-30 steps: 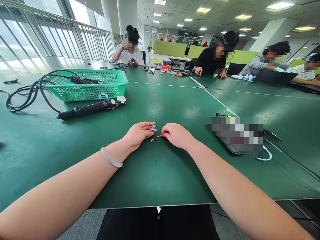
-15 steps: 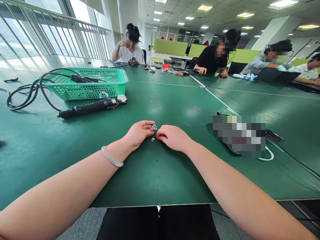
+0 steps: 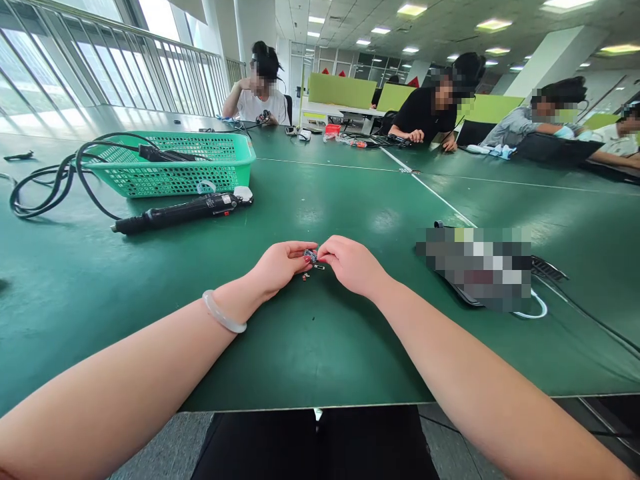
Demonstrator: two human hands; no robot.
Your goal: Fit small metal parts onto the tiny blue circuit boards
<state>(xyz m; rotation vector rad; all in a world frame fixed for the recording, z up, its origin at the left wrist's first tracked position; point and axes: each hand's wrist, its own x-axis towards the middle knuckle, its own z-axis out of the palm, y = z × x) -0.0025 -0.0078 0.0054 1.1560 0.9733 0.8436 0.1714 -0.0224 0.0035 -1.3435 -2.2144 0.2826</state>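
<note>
My left hand, with a pale bangle on its wrist, is closed on a small dark blue-grey part with metallic-looking bits. Its exact kind is too small to make out. My right hand is closed too, its thumb and fingertips pinched together at the right side of that part. Whether anything separate sits in the pinch is hidden. Just below the fingertips a small pale metallic piece shows. A tiny red-and-white piece lies on the green table below my left fingers.
A black electric screwdriver lies at the left, before a green mesh basket holding another dark corded tool. Its cable loops leftward. A blurred dark device with cords lies right. Several people sit across the table, among them one in black.
My right hand has moved slightly up, and its fingertips now meet the part in my left hand. The part has turned a little. A pale metallic piece now shows below it.
</note>
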